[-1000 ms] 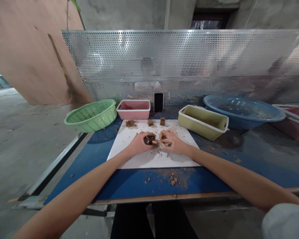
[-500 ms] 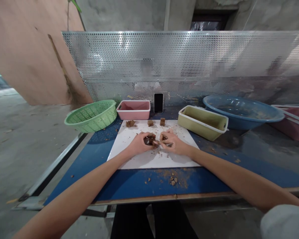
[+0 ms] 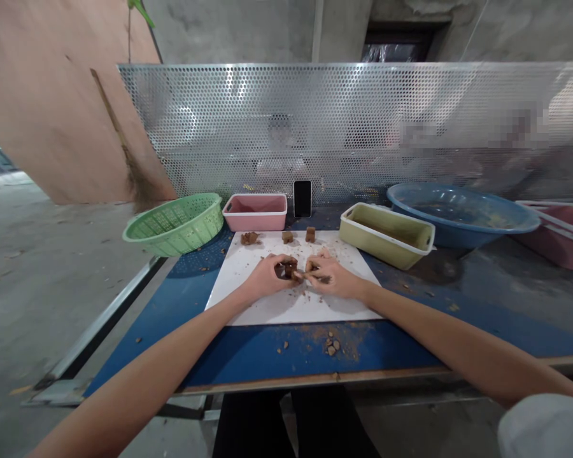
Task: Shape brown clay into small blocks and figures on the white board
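Note:
Over the middle of a white board (image 3: 248, 312), my left hand (image 3: 268, 275) curls its thumb and fingers around a small brown clay piece (image 3: 290, 270). My right hand (image 3: 328, 275) is closed just to the right, its fingertips pinched at the piece's side on something thin that I cannot make out. Along the board's far edge lie a crumbly clay lump (image 3: 249, 238), a small clay block (image 3: 287, 236) and a second clay block (image 3: 310, 235). Brown crumbs are scattered around both hands.
Behind the board stand a green basket (image 3: 172, 232), a pink bin (image 3: 255, 221), a dark-screened device (image 3: 302, 198), an olive bin (image 3: 382, 245) and a blue basin (image 3: 468, 236). A perforated metal panel (image 3: 210, 140) closes the back. Clay bits (image 3: 333, 347) lie near the front edge.
The view has shifted very slightly. Both hands stay in nearly the same place around the clay piece, with only tiny finger movement.

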`<state>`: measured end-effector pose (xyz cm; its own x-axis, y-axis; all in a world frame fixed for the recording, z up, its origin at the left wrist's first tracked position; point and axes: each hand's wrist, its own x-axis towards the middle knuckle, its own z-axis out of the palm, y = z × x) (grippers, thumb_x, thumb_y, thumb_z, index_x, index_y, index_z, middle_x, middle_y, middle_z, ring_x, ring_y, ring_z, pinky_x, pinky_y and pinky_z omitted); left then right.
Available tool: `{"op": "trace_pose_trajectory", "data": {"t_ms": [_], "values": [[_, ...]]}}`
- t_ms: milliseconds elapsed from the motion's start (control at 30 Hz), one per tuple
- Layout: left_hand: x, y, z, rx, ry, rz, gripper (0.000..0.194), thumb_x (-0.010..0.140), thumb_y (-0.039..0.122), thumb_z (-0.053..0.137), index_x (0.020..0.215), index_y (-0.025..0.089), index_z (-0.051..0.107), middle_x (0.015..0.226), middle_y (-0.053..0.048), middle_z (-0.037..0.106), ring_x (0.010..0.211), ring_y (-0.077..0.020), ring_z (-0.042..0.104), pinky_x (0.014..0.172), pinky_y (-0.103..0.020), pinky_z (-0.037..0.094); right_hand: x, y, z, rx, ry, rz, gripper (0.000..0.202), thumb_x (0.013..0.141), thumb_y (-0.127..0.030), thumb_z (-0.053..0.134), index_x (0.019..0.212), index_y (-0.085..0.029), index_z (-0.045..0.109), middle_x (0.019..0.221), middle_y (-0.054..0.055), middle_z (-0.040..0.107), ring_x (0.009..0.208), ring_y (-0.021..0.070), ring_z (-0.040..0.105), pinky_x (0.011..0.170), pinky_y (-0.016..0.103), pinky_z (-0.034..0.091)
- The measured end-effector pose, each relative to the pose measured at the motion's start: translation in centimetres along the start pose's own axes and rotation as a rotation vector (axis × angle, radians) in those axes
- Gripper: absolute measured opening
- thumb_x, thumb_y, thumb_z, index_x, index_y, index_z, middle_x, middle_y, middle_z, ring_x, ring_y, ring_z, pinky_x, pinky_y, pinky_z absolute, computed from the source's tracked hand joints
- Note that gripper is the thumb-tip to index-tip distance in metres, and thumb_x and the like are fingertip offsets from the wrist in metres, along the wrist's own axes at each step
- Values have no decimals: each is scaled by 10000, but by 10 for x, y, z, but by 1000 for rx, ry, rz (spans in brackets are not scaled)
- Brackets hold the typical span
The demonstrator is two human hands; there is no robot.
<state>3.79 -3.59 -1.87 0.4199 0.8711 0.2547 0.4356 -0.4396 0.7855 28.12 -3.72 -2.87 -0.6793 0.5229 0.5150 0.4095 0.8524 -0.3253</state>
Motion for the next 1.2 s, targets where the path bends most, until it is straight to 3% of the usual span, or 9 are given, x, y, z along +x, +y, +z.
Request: {"op": "trace_pose_trajectory", "data": {"t_ms": [133, 267, 433, 533, 667, 800, 900, 1200], "values": [[0, -1, 0, 57, 18, 1, 472, 646, 333, 873, 1079, 188, 754, 1030, -79, 804, 896, -240, 756, 841, -347, 596, -3, 4, 2, -13, 56, 55, 357, 1066, -304, 459, 821, -216, 703, 889, 52, 652, 833, 195, 557, 937, 455, 413], [0, -4, 0, 54, 16, 3, 493, 654, 363, 876, 1095, 183, 752, 1000, -83, 805, 886, -247, 756, 834, -359, 600, -4, 6, 4, -7, -22, 12, 438, 1085, -328, 429, 723, -201, 640, 857, 44, 642, 784, 178, 544, 938, 450, 394], [1, -5, 0, 78, 27, 12, 498, 635, 330, 884, 1098, 195, 758, 1028, -83, 805, 919, -256, 753, 854, -366, 596, -2, 3, 3, -33, 32, 70, 429, 1085, -299, 427, 739, -195, 658, 833, 42, 649, 800, 178, 550, 927, 433, 367], [1, -5, 0, 76, 33, 20, 497, 644, 357, 888, 1094, 191, 759, 1022, -87, 805, 937, -262, 749, 851, -363, 595, -2, 3, 3, -13, 9, 11, 397, 1069, -280, 462, 736, -190, 658, 835, 35, 645, 773, 167, 539, 907, 426, 353], [1, -5, 0, 94, 31, 22, 501, 641, 340, 886, 1101, 185, 762, 1006, -83, 806, 931, -257, 745, 850, -354, 588, -3, 4, 4, -9, 70, 16, 408, 1068, -252, 450, 722, -184, 654, 829, 37, 638, 786, 170, 552, 890, 420, 347], [1, -3, 0, 82, 27, 27, 485, 650, 355, 886, 1088, 192, 759, 1003, -70, 808, 897, -241, 744, 828, -341, 586, -2, 4, 3, 15, 30, -23, 384, 1067, -272, 462, 759, -193, 677, 825, 34, 653, 763, 167, 558, 894, 429, 357], [0, -1, 0, 115, 30, 29, 455, 649, 307, 877, 1077, 202, 762, 1012, -60, 808, 892, -236, 743, 837, -342, 578, -1, 3, 2, -2, 85, 52, 384, 1073, -276, 446, 790, -194, 693, 829, 41, 650, 784, 179, 564, 869, 418, 373], [0, 1, 0, 83, 27, 21, 462, 657, 316, 871, 1087, 189, 758, 963, -66, 806, 873, -241, 750, 843, -350, 584, 0, -2, 1, -42, 0, 43, 377, 1074, -294, 446, 835, -198, 720, 894, 53, 654, 842, 192, 560, 931, 448, 360]]}}
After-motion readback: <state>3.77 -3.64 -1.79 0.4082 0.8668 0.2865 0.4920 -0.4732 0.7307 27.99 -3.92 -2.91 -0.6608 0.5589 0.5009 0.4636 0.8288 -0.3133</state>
